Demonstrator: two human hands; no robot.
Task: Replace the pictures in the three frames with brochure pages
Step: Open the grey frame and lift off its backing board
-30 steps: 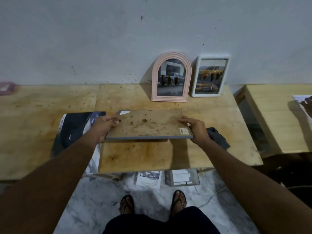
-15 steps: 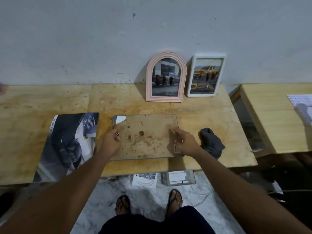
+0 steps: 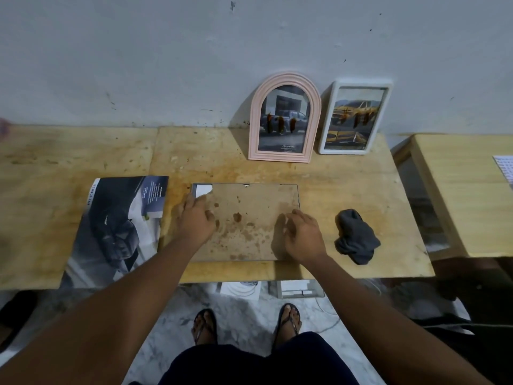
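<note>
A large rectangular frame point(image 3: 249, 218) lies face down on the wooden table point(image 3: 347, 195), its stained brown backing board up, with a torn corner at its far left. My left hand point(image 3: 197, 220) rests on the board's left part and my right hand point(image 3: 302, 234) on its right part, fingers loosely spread, gripping nothing. A car brochure point(image 3: 116, 229) lies left of the frame. Against the wall stand a pink arched frame point(image 3: 286, 118) and a white rectangular frame point(image 3: 354, 116), both showing car pictures.
A crumpled grey cloth point(image 3: 356, 236) lies right of the frame. A second wooden table point(image 3: 458, 190) stands at the right across a gap. Papers and a box point(image 3: 298, 289) lie on the marble floor under the table's front edge, by my sandalled feet.
The large frame, held up off the table by both hands a second ago, now lies flat on it. Both hands have shifted from its edges onto the backing board.
</note>
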